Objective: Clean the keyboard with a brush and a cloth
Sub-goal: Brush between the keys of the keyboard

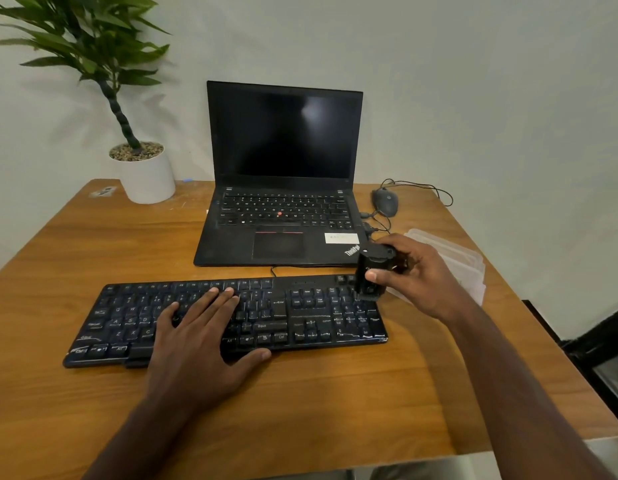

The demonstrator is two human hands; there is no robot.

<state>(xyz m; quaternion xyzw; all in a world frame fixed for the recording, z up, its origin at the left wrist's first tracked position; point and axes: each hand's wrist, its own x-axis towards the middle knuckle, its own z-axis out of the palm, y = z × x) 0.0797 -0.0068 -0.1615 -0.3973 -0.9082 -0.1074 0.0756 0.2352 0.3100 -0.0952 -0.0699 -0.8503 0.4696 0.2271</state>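
the left hand (196,336) lies flat, fingers straight, on the middle keys of the black keyboard (228,318) on the wooden table (335,393). the right hand (413,275) grips a black brush (373,271), bristles at the keyboard's far right corner.

I am counting one external black keyboard (231,317) lying on the one wooden table (335,393), and one open ThinkPad laptop (283,174) behind it. I am seeing one small black brush (375,271), one wired mouse (385,201) and one potted plant (127,98) in one white pot (148,181). Beside the laptop I am making out a stack of clear plastic containers (453,261); how many are stacked I cannot tell. Two hands are showing: one left hand (196,341) and one right hand (415,275). One white sticker (341,238) is sitting on the laptop's palm rest.
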